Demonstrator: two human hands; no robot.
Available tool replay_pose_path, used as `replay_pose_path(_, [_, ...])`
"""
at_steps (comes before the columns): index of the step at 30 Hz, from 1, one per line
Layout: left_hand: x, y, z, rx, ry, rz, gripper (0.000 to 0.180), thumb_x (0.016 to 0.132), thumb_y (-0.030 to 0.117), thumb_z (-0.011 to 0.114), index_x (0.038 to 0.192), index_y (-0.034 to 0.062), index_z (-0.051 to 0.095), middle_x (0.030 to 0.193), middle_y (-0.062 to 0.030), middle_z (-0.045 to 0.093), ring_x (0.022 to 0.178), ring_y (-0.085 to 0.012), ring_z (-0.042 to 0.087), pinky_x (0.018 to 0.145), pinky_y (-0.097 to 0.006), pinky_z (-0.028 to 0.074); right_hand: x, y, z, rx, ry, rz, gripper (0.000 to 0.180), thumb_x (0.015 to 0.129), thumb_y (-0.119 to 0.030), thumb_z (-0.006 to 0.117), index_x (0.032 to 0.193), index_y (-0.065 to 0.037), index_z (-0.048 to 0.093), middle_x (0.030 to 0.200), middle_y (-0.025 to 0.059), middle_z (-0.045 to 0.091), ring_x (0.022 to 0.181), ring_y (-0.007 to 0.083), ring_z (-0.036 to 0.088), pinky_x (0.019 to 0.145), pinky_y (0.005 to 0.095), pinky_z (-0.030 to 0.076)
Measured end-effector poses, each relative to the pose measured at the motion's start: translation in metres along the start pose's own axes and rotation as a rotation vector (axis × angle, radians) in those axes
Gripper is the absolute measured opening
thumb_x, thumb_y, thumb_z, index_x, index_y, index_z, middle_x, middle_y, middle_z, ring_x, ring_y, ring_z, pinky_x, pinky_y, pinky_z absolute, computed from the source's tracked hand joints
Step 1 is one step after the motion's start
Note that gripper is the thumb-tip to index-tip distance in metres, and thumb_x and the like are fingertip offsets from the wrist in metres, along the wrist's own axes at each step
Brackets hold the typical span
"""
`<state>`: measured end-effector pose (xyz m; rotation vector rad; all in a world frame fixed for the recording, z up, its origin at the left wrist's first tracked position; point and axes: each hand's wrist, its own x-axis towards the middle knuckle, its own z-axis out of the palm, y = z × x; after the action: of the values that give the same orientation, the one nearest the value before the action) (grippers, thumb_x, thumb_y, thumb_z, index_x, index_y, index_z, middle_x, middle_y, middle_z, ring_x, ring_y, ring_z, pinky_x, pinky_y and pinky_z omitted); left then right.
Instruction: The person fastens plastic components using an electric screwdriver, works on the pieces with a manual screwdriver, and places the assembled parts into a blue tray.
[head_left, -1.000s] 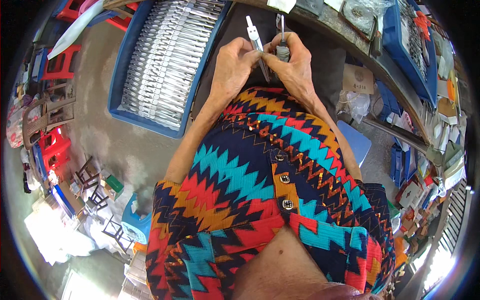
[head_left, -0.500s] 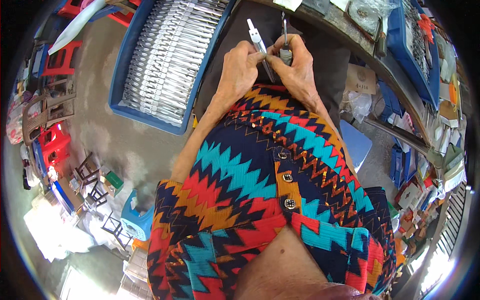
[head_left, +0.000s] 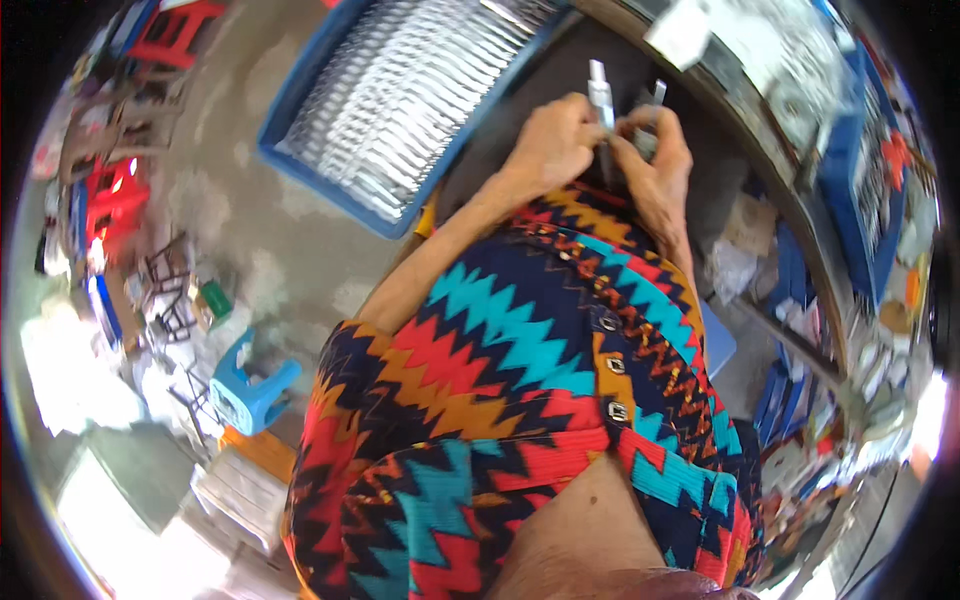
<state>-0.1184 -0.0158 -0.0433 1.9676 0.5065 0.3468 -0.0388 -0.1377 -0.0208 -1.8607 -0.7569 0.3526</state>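
My left hand [head_left: 550, 150] is closed around a slim silver-and-white metal piece [head_left: 601, 98], its pale end pointing away from me. The exact kind of this piece does not show. Close beside it, my right hand [head_left: 662, 178] grips a screwdriver [head_left: 659, 93] with a thick grey handle, its shaft pointing up and away. My right thumb and fingertips meet the left fingers at the metal piece. Both hands are above a dark surface [head_left: 500, 130] in front of my patterned shirt. Left of them, a blue tray [head_left: 322, 190] contains rows of similar silver pieces.
A worn bench edge [head_left: 762, 150] curves along the right, with clear plastic bags [head_left: 765, 40] on it. Another blue tray [head_left: 845, 200] stands farther right. Red stools [head_left: 115, 205] and a blue stool [head_left: 255, 385] are on the floor at the left.
The view has turned, so my hands and the tray appear farther right. Both hands keep hold of the metal piece and the screwdriver.
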Motion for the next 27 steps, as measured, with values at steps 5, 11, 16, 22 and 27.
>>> replay_pose_path(5, [0.001,0.002,-0.005,-0.157,0.075,-0.004,0.016,0.076,0.010,0.058,0.082,-0.0039,0.052,0.073,-0.0144,0.058,0.067,-0.0203,0.056,0.062,-0.032,0.043,-0.004,-0.008,0.005,0.012,-0.090,-0.018,0.016,0.072,-0.001,0.060,0.085,-0.003,0.050,0.076,0.0045,0.054,0.071,0.0113,0.050,0.066,0.0256,0.043])
replay_pose_path(11, [0.011,0.003,-0.022,-0.256,0.131,0.059,0.016,0.078,0.014,0.058,0.081,-0.0018,0.053,0.071,-0.0060,0.054,0.064,-0.0116,0.050,0.059,-0.028,0.040,-0.003,-0.007,0.009,0.173,-0.111,0.063,0.013,0.075,-0.002,0.059,0.086,-0.002,0.052,0.075,0.0014,0.056,0.064,0.0066,0.048,0.059,0.0215,0.042])
replay_pose_path(16, [0.039,-0.011,-0.073,-0.373,0.099,0.034,0.013,0.078,0.014,0.060,0.082,0.0013,0.057,0.066,-0.0030,0.056,0.056,-0.0084,0.051,0.051,-0.022,0.041,-0.006,0.002,0.003,0.300,-0.103,0.109,0.007,0.079,-0.006,0.060,0.082,-0.003,0.055,0.074,0.0003,0.056,0.062,0.0047,0.047,0.055,0.0186,0.037])
replay_pose_path(22, [0.018,-0.044,-0.192,-0.286,0.187,-0.183,0.012,0.083,0.012,0.054,0.075,0.0026,0.056,0.063,-0.0053,0.056,0.053,-0.0108,0.053,0.050,-0.024,0.044,-0.010,0.017,0.000,0.267,-0.253,0.209,0.007,0.079,-0.007,0.059,0.081,-0.003,0.055,0.065,-0.0019,0.051,0.057,0.0046,0.044,0.052,0.0183,0.035])
replay_pose_path(27, [-0.037,-0.075,-0.265,-0.324,0.422,-0.507,0.009,0.079,0.009,0.055,0.077,0.0007,0.057,0.072,-0.0091,0.059,0.062,-0.0193,0.057,0.056,-0.030,0.046,-0.009,0.027,0.001,0.222,-0.326,0.239,0.007,0.079,-0.008,0.059,0.082,-0.003,0.055,0.065,-0.0020,0.051,0.057,0.0045,0.045,0.052,0.0184,0.035])
